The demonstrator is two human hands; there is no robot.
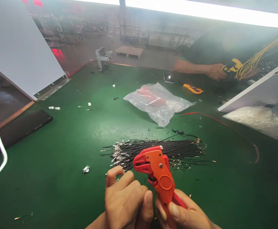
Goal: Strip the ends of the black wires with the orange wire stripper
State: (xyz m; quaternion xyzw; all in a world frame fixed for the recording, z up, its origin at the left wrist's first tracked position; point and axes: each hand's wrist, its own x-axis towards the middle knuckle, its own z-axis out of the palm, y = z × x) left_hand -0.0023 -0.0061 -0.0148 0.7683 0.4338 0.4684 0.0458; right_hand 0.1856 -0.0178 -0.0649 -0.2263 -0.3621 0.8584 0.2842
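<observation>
My right hand [189, 211] is wrapped round the handles of an orange and red wire stripper [161, 168], its jaw end pointing up and to the left. Close beside it on the left, my left hand [127, 200] has its fingers curled, with the thumb near the forefinger. Anything between those fingers is hidden. Behind the stripper lies a bundle of short black wires [184, 148] on the green table [65, 152]. Bright metal terminals show at the bundle's left end, and coppery tips at its right. The stripper covers part of the bundle.
Farther back lie a clear plastic bag [153, 100] with something red inside, a yellow-orange tool [192, 89] and a phone [169, 78]. A red wire [208, 115] curves across the right. At the back right, a co-worker's hand [216, 71] is by a yellow-black tool and yellow wires [258, 57].
</observation>
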